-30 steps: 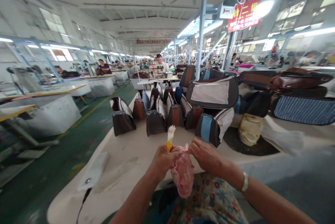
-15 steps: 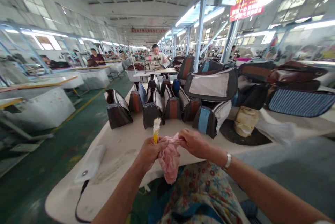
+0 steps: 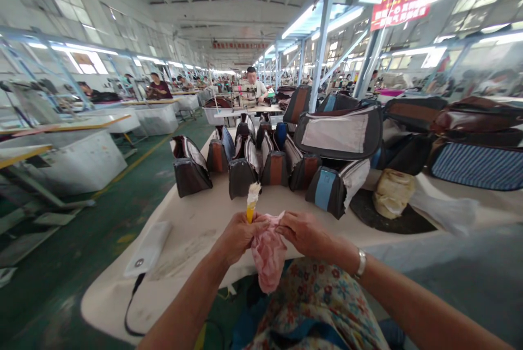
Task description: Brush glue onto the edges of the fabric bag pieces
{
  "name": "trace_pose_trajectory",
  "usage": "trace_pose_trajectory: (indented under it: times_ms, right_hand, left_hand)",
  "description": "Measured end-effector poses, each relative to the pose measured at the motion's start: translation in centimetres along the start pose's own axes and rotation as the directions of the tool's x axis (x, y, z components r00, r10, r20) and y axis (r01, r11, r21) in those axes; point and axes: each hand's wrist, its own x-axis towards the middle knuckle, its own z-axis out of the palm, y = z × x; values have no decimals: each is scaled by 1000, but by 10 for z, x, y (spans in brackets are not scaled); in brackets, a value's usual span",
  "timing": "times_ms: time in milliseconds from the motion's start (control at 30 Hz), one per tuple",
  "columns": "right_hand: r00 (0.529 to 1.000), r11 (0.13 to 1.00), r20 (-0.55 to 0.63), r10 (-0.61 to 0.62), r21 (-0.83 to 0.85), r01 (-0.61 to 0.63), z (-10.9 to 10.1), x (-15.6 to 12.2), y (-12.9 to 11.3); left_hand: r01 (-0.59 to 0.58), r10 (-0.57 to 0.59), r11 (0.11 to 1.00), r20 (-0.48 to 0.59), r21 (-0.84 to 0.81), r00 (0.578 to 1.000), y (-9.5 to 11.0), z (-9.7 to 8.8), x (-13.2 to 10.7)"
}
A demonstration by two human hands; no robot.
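My left hand [image 3: 241, 236] is closed around a brush [image 3: 250, 205] with a yellow handle and pale bristles pointing up, and its thumb also pinches a crumpled pink cloth [image 3: 269, 263]. The cloth hangs down between my hands over the near table edge. At its upper right corner, my right hand [image 3: 304, 231] pinches it with bent fingers. Beyond my hands stand several dark bags with pale open edges; the closest include a black one [image 3: 242, 176], one with a brown stripe [image 3: 274, 167] and one with a blue stripe [image 3: 326, 189].
A white power bank [image 3: 149, 249] with a black cable lies on the beige table [image 3: 192, 230] at left. To the right, a yellowish wrapped container [image 3: 393, 192] stands on a dark round mat [image 3: 363, 213]. More bags are piled behind. A co-worker [image 3: 254, 87] sits at a machine ahead.
The view has shifted slightly, so the bags and table appear farther right. My right hand sits slightly lower on the cloth; both hands keep hold of it.
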Motion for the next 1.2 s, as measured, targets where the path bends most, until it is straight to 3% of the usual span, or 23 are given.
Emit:
trace_pose_trajectory:
  times_ms: [167, 300, 467, 567, 633, 767, 933, 1067, 1200]
  right_hand:
    - [998, 983, 2, 60, 175, -59, 3, 0, -7]
    - [978, 899, 19, 206, 391, -197, 8, -8, -10]
    - [890, 630, 96, 447, 672, -389, 5, -35, -9]
    - [832, 415, 144, 536, 813, -409, -2, -45, -10]
    - [811, 333, 157, 563, 856, -396, -5, -47, -13]
    - [837, 419, 121, 534, 822, -386, -9, -47, -23]
    - [855, 471, 88, 511, 804, -364, -14, -52, -31]
    - [882, 464, 38, 470, 839, -284, -23, -50, -37]
    - [933, 469, 19, 358, 861, -198, -29, -40, -42]
  left_hand:
    - [-41, 45, 995, -41, 91, 998, -6, 0, 6]
    - [-60, 73, 982, -64, 177, 995, -12, -3, 18]
    - [-77, 157, 952, -259, 295, 953, -15, -44, 39]
    - [-53, 170, 918, -268, 394, 948, -25, -65, 51]
    - [-17, 157, 882, -259, 471, 953, -36, -70, 57]
    - [63, 193, 780, -335, 623, 922, -53, -76, 65]
    - [90, 374, 679, -449, 728, 812, -46, -83, 53]
    - [31, 504, 639, -449, 768, 738, -26, -73, 17]
    - [-11, 584, 618, -450, 786, 675, -8, -58, -38]
